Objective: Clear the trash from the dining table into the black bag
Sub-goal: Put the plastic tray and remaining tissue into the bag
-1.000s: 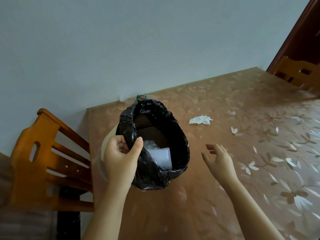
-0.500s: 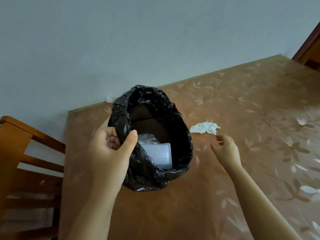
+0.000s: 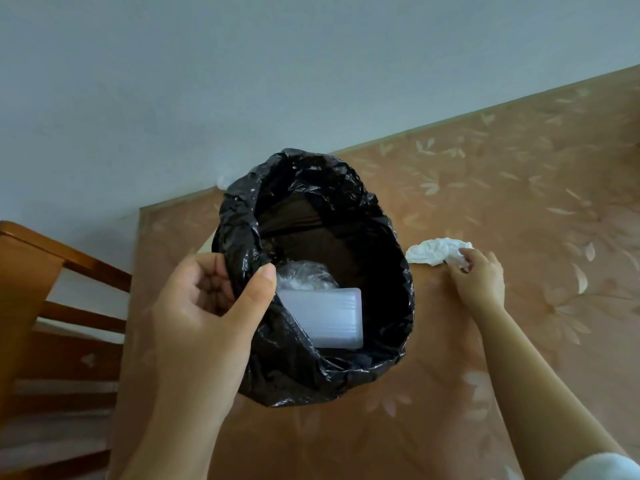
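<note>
Near left, the bag (image 3: 311,382) rim is pinched by the left hand (image 3: 207,317). Farther right, the tissue (image 3: 434,252), on the table (image 3: 519,202) beside the bag, is nipped at one end by the right hand (image 3: 479,282); so slight a hold may drop it.

- No text, label, brand, number or sign can be read anywhere in view (the only marking is a pale leaf-and-flower print on the worktop (image 3: 519,188) cover, which is pattern, not lettering).
</note>
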{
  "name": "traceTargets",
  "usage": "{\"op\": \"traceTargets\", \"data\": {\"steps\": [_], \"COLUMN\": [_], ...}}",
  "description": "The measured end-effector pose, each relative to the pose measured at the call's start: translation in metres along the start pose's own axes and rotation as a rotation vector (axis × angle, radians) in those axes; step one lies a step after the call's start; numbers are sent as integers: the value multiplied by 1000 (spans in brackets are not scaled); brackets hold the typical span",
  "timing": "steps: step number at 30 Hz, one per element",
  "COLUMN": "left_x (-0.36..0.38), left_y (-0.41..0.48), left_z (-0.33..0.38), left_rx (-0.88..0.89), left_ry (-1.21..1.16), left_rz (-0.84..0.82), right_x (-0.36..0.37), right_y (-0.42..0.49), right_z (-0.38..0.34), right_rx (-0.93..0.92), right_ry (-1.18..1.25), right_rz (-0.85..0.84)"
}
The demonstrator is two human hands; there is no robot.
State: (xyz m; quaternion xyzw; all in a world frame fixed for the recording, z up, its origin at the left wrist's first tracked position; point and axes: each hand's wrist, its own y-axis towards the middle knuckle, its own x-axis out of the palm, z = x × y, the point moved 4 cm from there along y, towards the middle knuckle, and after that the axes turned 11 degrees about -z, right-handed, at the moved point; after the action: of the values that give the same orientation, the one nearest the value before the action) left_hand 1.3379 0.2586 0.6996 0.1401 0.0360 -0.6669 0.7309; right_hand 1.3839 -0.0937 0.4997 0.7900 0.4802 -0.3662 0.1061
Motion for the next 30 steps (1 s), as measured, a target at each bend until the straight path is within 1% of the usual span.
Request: {"op": "traceTargets", "data": {"steps": [8, 11, 15, 24, 30], "left_x": [-10, -16, -29, -70, -106], "left_y": [-6, -12, -23, -73, -121], "left_z": [-1, 2, 3, 3, -1], "left_rx": [-11, -4, -17, -65, -128], "left_ry": [-25, -31, -82, -199, -226], "left_rz": [4, 0, 14, 38, 7], "right_x": [3, 3, -1, -36, -54], "right_y": [-14, -31, -63, -170, -255], "right_z": [5, 7, 5, -19, -41], "right_rx": [17, 37, 15, 31, -32], "right_ry": [-16, 15, 74, 328, 398], "right_rz": [0, -8, -22, 92, 155]}}
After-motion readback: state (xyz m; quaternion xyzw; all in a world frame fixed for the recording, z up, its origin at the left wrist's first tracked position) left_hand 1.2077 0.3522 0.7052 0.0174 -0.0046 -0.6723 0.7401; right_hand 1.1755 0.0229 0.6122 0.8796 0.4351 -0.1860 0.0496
